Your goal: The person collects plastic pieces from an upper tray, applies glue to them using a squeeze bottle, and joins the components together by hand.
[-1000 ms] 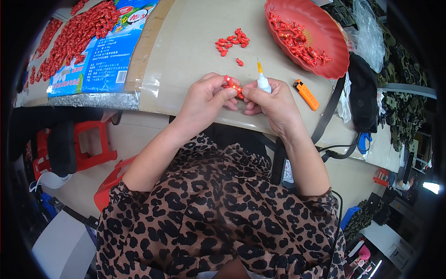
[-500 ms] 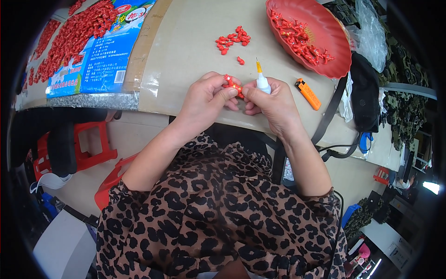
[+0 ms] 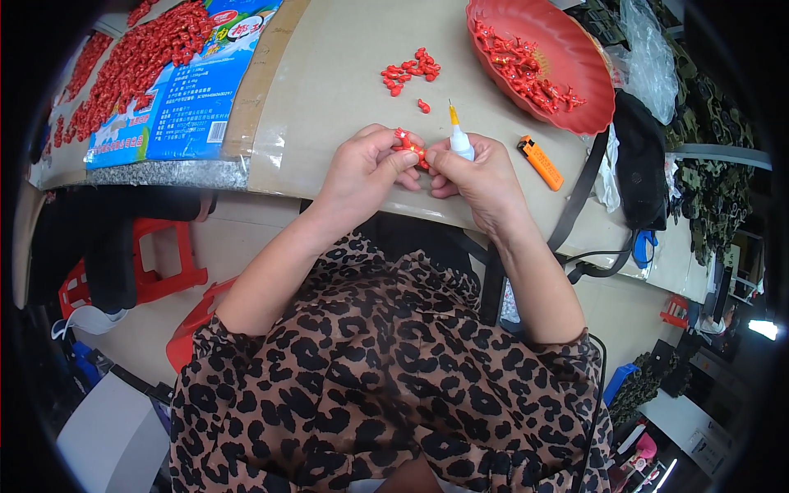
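Observation:
My left hand is closed, its thumb and fingers pinching a small glossy red figure with yellow spots. My right hand holds a white needle-tip bottle upright, amber nozzle pointing away from me. The right thumb and forefinger also meet the near end of the red figure, so both hands touch it; fingers hide part of it. Beyond my hands lie a small cluster of red pieces and one single red piece.
A red scalloped bowl with red figures stands at the far right. An orange lighter lies right of my hand. At left, many red pieces cover a blue printed sheet. A black pouch sits by the right edge.
Both hands keep their grip on the red figure and the bottle. The bottle has tilted very slightly left; the whole view has shifted a little.

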Motion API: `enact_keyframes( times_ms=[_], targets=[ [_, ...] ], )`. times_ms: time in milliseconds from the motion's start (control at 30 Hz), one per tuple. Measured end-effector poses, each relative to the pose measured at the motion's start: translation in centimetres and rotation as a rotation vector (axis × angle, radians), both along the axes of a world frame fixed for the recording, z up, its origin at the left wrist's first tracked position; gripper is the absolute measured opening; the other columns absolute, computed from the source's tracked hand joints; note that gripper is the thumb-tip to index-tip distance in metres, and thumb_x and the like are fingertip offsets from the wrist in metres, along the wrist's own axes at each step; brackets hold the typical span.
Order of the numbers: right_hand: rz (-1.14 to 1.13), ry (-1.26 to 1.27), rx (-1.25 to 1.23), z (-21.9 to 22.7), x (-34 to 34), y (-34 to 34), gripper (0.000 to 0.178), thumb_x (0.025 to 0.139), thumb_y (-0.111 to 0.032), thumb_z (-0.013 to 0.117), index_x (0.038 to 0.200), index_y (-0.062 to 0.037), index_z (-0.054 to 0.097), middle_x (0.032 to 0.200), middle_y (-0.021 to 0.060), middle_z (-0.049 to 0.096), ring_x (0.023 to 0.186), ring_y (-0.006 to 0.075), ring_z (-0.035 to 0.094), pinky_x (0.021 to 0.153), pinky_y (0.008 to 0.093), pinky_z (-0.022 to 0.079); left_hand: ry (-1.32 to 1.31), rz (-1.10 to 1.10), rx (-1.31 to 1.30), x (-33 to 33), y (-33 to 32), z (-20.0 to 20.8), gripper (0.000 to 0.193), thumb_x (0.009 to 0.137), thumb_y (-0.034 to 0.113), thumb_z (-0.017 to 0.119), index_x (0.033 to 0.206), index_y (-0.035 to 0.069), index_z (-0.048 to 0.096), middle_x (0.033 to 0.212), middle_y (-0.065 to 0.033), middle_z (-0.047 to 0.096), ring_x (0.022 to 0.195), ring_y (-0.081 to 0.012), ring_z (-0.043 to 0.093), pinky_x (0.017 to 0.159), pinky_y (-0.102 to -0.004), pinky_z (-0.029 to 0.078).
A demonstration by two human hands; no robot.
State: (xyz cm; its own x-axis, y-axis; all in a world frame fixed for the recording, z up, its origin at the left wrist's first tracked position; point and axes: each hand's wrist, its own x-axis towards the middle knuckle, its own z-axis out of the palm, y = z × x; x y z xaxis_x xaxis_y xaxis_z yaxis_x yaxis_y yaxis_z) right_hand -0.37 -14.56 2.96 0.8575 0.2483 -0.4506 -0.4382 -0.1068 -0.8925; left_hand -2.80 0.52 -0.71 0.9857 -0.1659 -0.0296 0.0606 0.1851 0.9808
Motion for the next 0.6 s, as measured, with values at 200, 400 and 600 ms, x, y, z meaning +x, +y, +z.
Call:
enact_keyframes(
  times_ms=[200, 400, 600],
  targets=[
    [0.004, -0.009, -0.013, 0.11, -0.03, 0.06, 0.02, 0.072, -0.015, 0.063, 0.081, 0.0013, 0.057, 0.064, 0.0044, 0.056, 0.051, 0.0082, 0.052, 0.049, 0.02, 0.045, 0.0, 0.002, 0.002, -0.05, 0.0, -0.09, 0.014, 0.083, 0.002, 0.047, 0.093, -0.006, 0.053, 0.087, -0.007, 0.05, 0.069, -0.0118, 0.057, 0.063, -0.0211, 0.049],
    [0.007, -0.02, -0.015, -0.02, -0.05, -0.01, 0.02, 0.073, -0.016, 0.063, 0.081, 0.0008, 0.057, 0.064, 0.004, 0.056, 0.051, 0.008, 0.052, 0.049, 0.0198, 0.046, 0.003, 0.003, 0.007, -0.03, -0.06, -0.29, 0.015, 0.084, 0.002, 0.046, 0.094, -0.006, 0.053, 0.086, -0.007, 0.051, 0.068, -0.0112, 0.057, 0.063, -0.0212, 0.05],
    [0.012, -0.026, -0.024, 0.07, -0.07, -0.01, 0.019, 0.073, -0.016, 0.062, 0.081, 0.0001, 0.056, 0.063, 0.0039, 0.056, 0.051, 0.0079, 0.052, 0.049, 0.0196, 0.046, -0.008, -0.002, 0.029, -0.04, -0.04, -0.22, 0.014, 0.084, 0.002, 0.046, 0.093, -0.006, 0.053, 0.087, -0.007, 0.05, 0.069, -0.0114, 0.057, 0.063, -0.0211, 0.05]
  ],
)
